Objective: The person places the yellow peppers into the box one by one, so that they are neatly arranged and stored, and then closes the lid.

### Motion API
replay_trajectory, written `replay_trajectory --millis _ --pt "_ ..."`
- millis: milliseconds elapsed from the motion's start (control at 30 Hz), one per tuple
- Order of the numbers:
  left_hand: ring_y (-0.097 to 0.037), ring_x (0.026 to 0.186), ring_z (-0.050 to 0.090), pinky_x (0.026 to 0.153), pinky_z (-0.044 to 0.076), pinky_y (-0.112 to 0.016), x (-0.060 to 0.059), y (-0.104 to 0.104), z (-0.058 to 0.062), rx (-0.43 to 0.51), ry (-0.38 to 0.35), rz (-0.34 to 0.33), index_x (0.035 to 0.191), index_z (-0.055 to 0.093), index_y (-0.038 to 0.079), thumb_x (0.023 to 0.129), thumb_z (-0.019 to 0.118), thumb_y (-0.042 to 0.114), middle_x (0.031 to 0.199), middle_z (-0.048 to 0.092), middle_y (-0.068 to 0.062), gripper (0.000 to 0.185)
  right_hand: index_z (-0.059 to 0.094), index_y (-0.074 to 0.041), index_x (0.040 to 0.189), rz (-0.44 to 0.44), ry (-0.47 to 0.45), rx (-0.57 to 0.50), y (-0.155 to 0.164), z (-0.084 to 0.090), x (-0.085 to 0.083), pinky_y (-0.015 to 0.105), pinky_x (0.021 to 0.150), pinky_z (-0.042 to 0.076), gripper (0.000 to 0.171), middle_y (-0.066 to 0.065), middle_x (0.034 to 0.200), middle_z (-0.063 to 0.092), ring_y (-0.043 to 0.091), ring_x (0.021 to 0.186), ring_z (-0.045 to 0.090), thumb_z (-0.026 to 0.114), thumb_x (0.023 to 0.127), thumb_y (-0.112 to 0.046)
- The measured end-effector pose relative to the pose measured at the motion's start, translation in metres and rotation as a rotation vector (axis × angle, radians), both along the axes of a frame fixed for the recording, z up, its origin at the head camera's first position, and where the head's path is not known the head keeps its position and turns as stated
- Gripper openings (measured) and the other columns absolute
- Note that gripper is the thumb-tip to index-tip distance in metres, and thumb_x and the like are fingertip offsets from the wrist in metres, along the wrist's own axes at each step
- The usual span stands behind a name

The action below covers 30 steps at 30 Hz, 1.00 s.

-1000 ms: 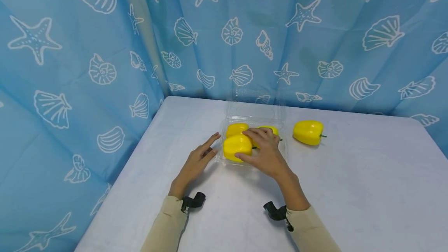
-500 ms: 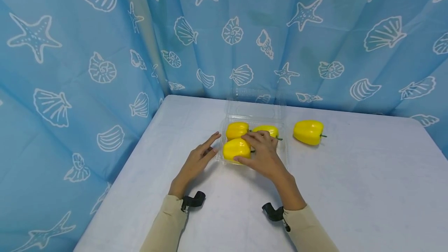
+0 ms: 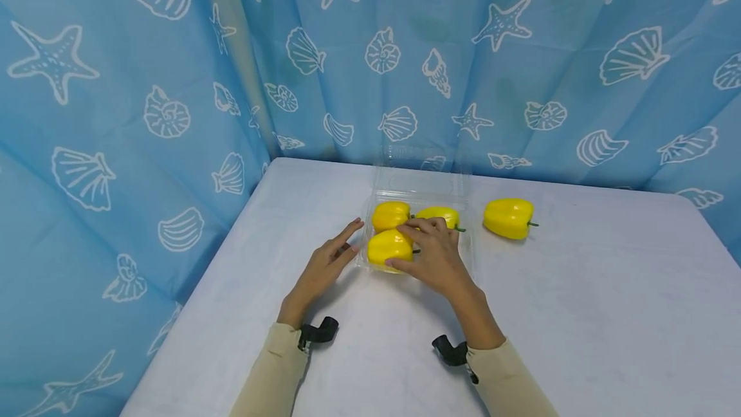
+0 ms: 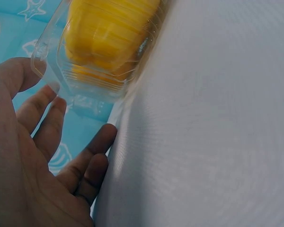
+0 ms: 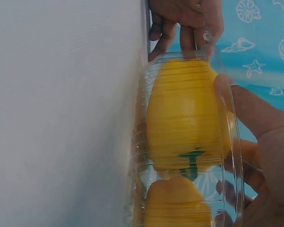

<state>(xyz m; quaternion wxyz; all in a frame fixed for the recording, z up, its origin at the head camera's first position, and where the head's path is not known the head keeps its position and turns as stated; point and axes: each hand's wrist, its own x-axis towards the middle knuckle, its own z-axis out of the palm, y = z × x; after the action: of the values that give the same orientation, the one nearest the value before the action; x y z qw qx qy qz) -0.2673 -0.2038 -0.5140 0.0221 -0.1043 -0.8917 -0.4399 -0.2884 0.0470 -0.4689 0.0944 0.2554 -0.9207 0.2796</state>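
Head view: open clr plastic box (image 3: 466, 253) on white tablecloth (image 3: 579, 314), its lid (image 3: 419, 180) up at the far side. 3 yellow peppers inside, all on their sides w/ green stems pointing right: near-left pepper (image 3: 390, 248), far-left pepper (image 3: 390, 216), far-right pepper (image 3: 437, 216). Right hand (image 3: 437, 259) reaches in from near right, thumb on the near side of the near-left pepper & index on its far side, so those two are clamped on it w/ the pepper btwn them. Said pepper is down in the box's near-left part, just near of the far-left one. Other fingers of that hand are bent; what they touch, if anything, can't tell. Right wrist view: thumb tip at the pepper's upper side, by the box rim. Left hand (image 3: 327, 269) is just beside the box's left wall, fingers apart, nothing held; left wrist view puts thumb & fingertips right at the clr rim, contact or tiny gap, can't tell. 4th pepper (image 3: 508, 218), also yellow, lies on the cloth right of the box, apart from it, stem right too. Beige sleeves (image 3: 269, 369) on both arms, black wrist cams (image 3: 318, 333) at the cuffs. Bkgd: blue curtain (image 3: 341, 89) w/ white shells & starfish.
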Motion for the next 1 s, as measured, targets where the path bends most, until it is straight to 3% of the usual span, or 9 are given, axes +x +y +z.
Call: replay_trajectory --millis 467,767,1000 --pt "-0.021 0.101 0.056 0.088 0.048 -0.043 -0.002 0.002 0.002 0.005 0.024 -0.021 0.155 0.038 0.038 0.106 0.051 0.031 0.157 0.038 0.012 0.051 0.060 -0.009 0.138 0.086 -0.070 -0.081 0.012 0.005 -0.003 0.062 0.100 0.025 0.069 0.012 0.143 0.052 0.035 0.126 0.038 0.082 0.082 -0.043" --pt "-0.020 0.099 0.056 0.087 0.047 -0.043 0.000 0.002 0.001 0.003 0.058 -0.018 0.155 0.040 0.027 0.106 0.051 0.027 0.157 0.039 0.009 0.051 0.066 -0.011 0.131 0.062 -0.054 -0.126 0.027 0.015 -0.004 0.052 0.090 0.027 0.055 0.007 0.133 0.057 0.029 0.123 0.038 0.080 0.086 -0.038" --pt "-0.020 0.103 0.056 0.089 0.047 -0.044 0.000 0.000 0.000 -0.005 0.049 -0.029 0.156 0.038 0.029 0.106 0.050 0.028 0.158 0.037 0.009 0.051 0.065 -0.009 0.131 0.010 -0.029 -0.163 0.042 0.020 -0.004 0.060 0.099 0.025 0.052 0.009 0.135 0.057 0.030 0.126 0.038 0.081 0.087 -0.031"
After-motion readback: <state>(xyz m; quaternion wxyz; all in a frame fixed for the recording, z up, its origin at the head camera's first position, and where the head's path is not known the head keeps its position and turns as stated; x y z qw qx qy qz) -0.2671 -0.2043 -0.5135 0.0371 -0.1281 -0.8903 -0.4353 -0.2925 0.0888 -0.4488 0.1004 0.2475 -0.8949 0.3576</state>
